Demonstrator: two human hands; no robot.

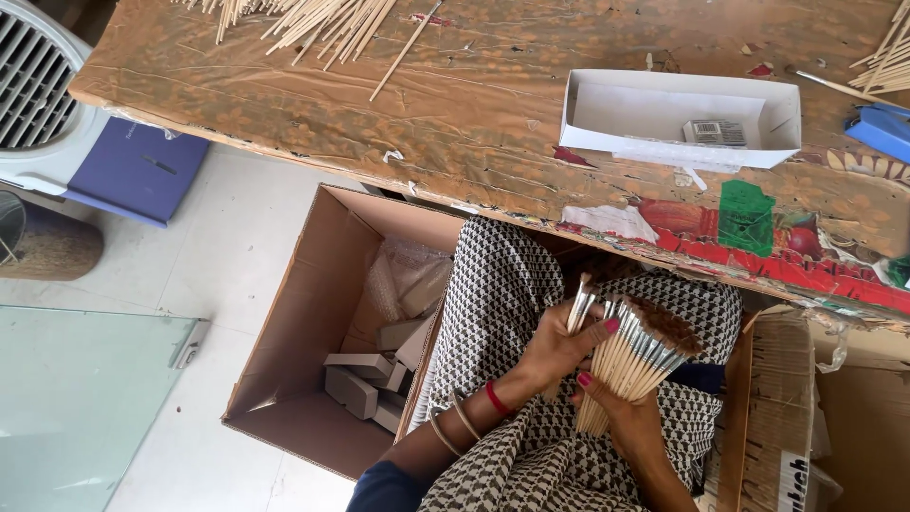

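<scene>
Right hand (633,417): closed around the lower handles of a bundle of paintbrushes (637,358), wooden handles, metal ferrules, brown bristles fanned up and to the right, held over the lap. Left hand (559,349): fingers pinched on a few brushes (579,305) at the bundle's left edge; red thread and bangles at the wrist. Beneath both: black-and-white patterned cloth (493,294) across the knees. Left of the lap, on the floor: open cardboard box (313,284) containing small grey cartons (365,379) and bubble wrap. Above: worn wooden counter (379,114) carrying a shallow white tray (678,118), loose wooden sticks (322,24), and further sticks (886,62) at the right edge.
</scene>
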